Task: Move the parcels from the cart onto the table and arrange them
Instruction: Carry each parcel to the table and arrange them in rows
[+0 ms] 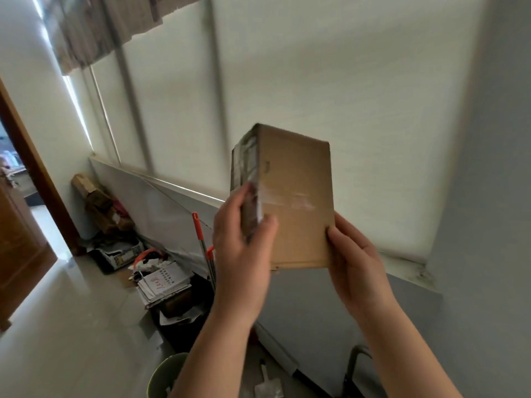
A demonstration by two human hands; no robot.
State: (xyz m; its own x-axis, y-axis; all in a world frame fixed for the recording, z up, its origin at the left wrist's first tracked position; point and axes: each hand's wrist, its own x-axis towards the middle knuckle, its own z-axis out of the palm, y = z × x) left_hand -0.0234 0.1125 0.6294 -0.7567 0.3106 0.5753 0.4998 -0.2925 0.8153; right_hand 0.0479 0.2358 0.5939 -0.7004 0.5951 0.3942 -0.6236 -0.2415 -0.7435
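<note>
Parcel (293, 196) between hands; clutter (155, 271) lower-left

The label (244, 165) on the parcel (296, 196) and the floor papers (165, 280) are blurred, unreadable.

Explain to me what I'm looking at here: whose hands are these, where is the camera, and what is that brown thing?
There is no machine here. A person wears one wide-angle camera on the head, so you see the scene roughly as they do, with their own arms reaching into the picture.

The brown thing is a cardboard parcel, held upright in the air. The left hand grips its left edge, where a printed label shows. The right hand holds its lower right edge.

Behind it hangs a pale window blind. On the floor along the wall lie a stack of papers, a red-handled pole and a green bucket. I cannot make out a cart or table.
</note>
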